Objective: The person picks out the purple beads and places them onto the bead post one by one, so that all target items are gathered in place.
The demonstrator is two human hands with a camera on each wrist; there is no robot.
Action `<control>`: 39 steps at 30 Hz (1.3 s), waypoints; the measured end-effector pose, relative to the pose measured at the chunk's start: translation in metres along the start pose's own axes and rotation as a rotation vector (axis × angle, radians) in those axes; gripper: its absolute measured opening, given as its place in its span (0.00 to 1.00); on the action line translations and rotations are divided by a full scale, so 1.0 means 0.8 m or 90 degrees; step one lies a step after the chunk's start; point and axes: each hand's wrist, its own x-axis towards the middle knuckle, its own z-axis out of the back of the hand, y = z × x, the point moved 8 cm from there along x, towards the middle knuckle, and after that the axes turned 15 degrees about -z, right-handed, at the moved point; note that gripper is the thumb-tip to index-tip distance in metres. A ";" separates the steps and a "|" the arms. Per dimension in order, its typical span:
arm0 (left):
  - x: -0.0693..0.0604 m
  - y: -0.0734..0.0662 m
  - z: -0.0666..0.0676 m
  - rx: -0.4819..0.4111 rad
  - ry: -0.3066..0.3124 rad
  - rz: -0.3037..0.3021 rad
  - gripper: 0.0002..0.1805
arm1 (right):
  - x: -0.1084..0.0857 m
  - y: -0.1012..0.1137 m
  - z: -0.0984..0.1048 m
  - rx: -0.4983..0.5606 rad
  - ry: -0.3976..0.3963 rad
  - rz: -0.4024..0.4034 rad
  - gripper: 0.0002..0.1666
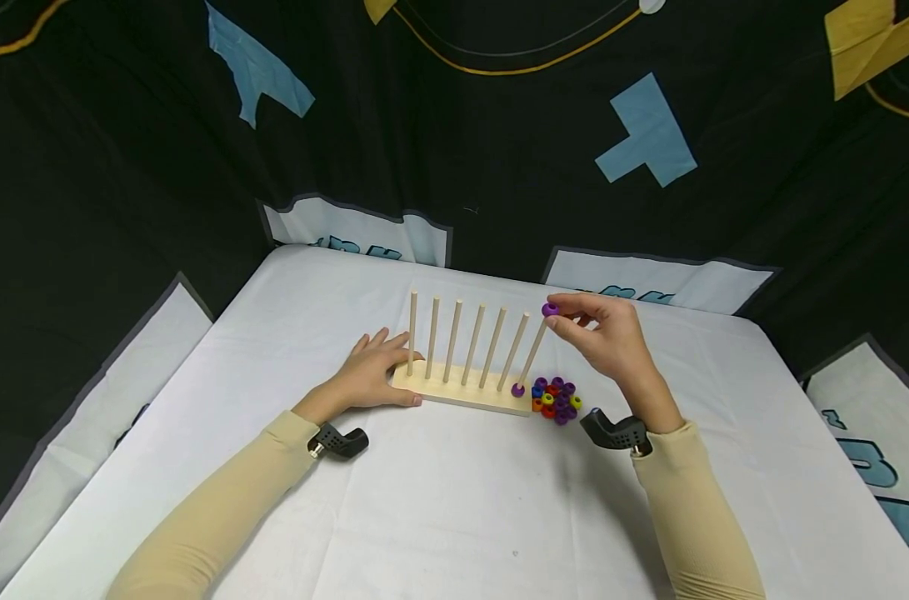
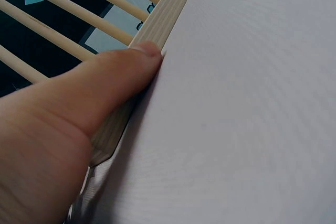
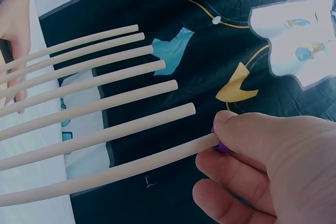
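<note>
Purple round bead (image 1: 550, 309) pinched between thumb and fingertips of the right grip (image 1: 604, 333), at the very tip of the rightmost pale wooden peg (image 1: 532, 354); mostly covered by the thumb in the right wrist view, so impossible to tell whether threaded on or only touching. Left grip (image 1: 372, 375) clamped around the left end of the long pale wooden base (image 1: 461, 398), thumb pressed along its front edge; other fingers out of sight in the left wrist view, peg tops cut off there too.

Seven pegs standing in one row along the base, with a second purple bead (image 1: 517, 390) around the foot of the rightmost. By the base's right end, tight cluster of small beads (image 1: 557, 401) in purple, red, orange, yellow and blue, too crowded to count.

Underneath, white cloth-covered surface (image 1: 454, 500), lightly creased, near edge out of frame. Behind, black fabric curtain (image 1: 424, 125) with angular pale-blue patches (image 1: 652, 133) and yellow patches (image 1: 874, 42), some cut off at the top. Around the sides, white panels with blue lettering (image 1: 874, 467), only partly legible.
</note>
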 end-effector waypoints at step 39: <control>0.000 0.001 -0.002 -0.008 0.003 -0.004 0.40 | -0.002 -0.016 -0.016 -0.026 0.055 -0.037 0.17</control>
